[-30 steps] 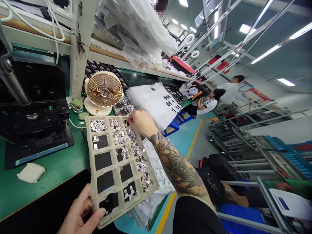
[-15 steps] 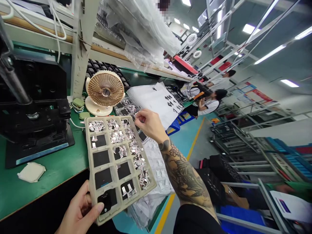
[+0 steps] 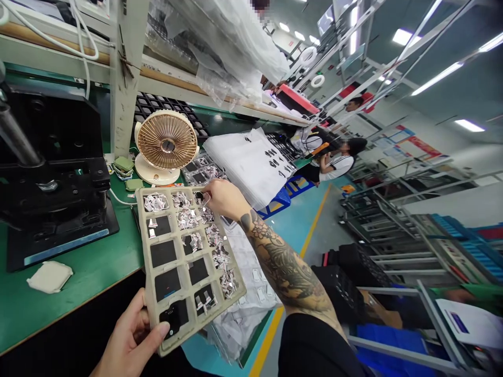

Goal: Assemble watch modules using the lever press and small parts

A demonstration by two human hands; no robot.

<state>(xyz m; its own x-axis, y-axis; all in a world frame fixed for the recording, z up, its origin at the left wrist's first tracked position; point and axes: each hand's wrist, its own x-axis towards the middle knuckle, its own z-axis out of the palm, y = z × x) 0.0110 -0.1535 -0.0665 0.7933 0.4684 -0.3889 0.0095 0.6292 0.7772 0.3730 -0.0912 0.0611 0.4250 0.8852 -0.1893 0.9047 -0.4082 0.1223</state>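
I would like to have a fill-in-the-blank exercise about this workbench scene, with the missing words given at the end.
1. The left hand grips the beige rectangular tray, which has five rows of ____ compartments each.
2. The right hand is at the far ____ corner of the tray.
3. The round cream-and-gold fan stands on a ____ tabletop.
4. In the picture, the black metal machine is to the ____ of the fan.

Missing words: three; right; green; left.

Can read no word, number or brand with certainty. Shows a tiny light mark on the hub [image 3: 168,146] of the fan [image 3: 151,137], too small to decipher; pale marks on the black part [image 3: 176,320], equally illegible; blurred print on the wall posters [image 3: 423,147]; a purple patch [image 3: 458,320] on the white sheet [image 3: 480,323], likewise unreadable.
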